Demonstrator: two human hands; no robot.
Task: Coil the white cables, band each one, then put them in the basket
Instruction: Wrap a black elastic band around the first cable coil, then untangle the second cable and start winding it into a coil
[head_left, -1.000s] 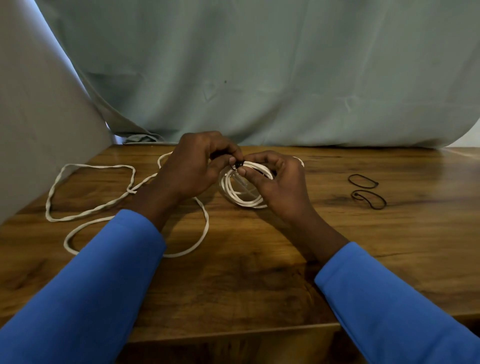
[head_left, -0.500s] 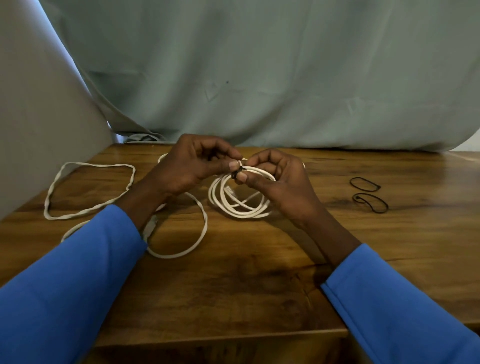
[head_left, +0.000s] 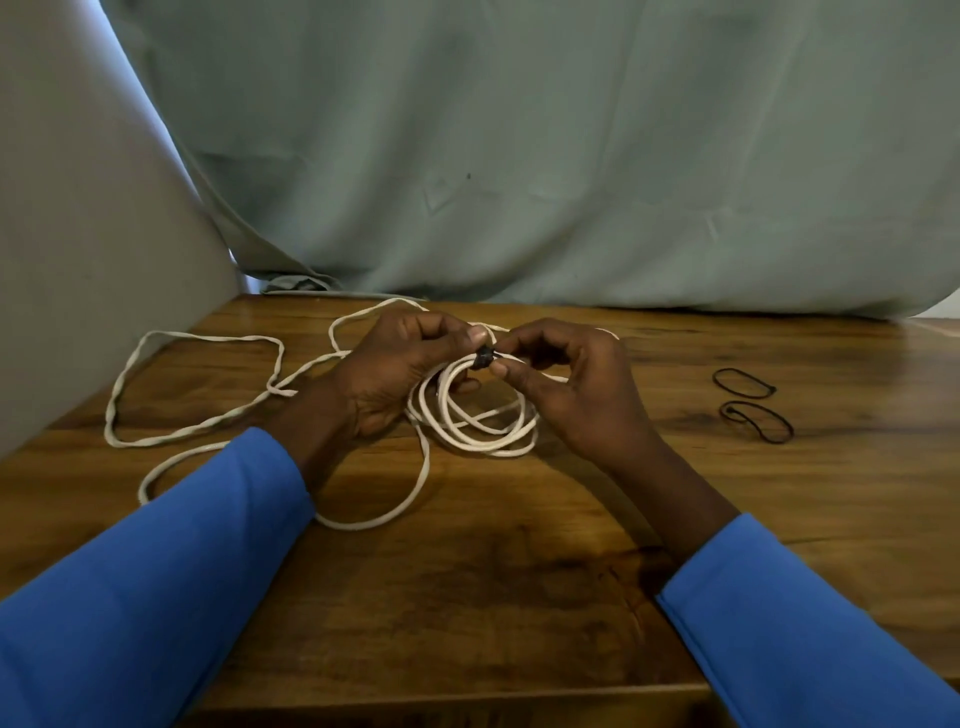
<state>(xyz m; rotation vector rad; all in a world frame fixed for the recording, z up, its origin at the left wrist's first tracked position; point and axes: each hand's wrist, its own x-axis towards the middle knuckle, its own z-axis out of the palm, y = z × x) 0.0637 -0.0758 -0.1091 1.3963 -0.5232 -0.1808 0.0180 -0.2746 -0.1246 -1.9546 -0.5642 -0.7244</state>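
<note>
Head view: over the last second both hands had lifted slightly and the coiled cable (head_left: 493, 447) tilted up, near edge on the table (head_left: 519, 597). Left hand (head_left: 395, 374) and right hand (head_left: 582, 384) both pinched the black band (head_left: 483, 358) at the coil's top, fingers curled. Banding looked nearly finished. Loose cable (head_left: 218, 338) lay to the left, spare bands (head_left: 757, 422) to the right, with open room in front. No basket visible.
</note>
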